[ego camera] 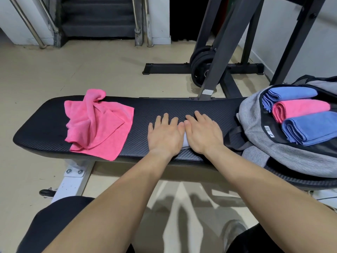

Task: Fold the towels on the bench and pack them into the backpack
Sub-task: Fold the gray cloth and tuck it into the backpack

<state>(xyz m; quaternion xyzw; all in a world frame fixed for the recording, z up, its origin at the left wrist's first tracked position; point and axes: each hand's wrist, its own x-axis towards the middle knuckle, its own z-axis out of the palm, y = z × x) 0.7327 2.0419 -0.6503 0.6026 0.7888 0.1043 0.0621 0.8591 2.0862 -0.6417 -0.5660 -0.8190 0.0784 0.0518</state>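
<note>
On the black bench (42, 132) a crumpled pink towel (96, 123) lies at the left. At the bench's middle my left hand (165, 135) and my right hand (202, 133) press flat, side by side, on a small folded grey towel (186, 142); only a strip of it shows between and under my palms. A grey backpack (255, 125) lies open at the right end. Inside it sit a folded blue towel (291, 94), a folded pink towel (300, 108) and a second folded blue towel (313, 128).
Behind the bench stands a black rack frame (209, 70) with black weight plates (200, 64) on the floor. Stairs (98, 17) rise at the far back. My dark-clothed knees (54, 225) sit below the bench's near edge, above beige floor.
</note>
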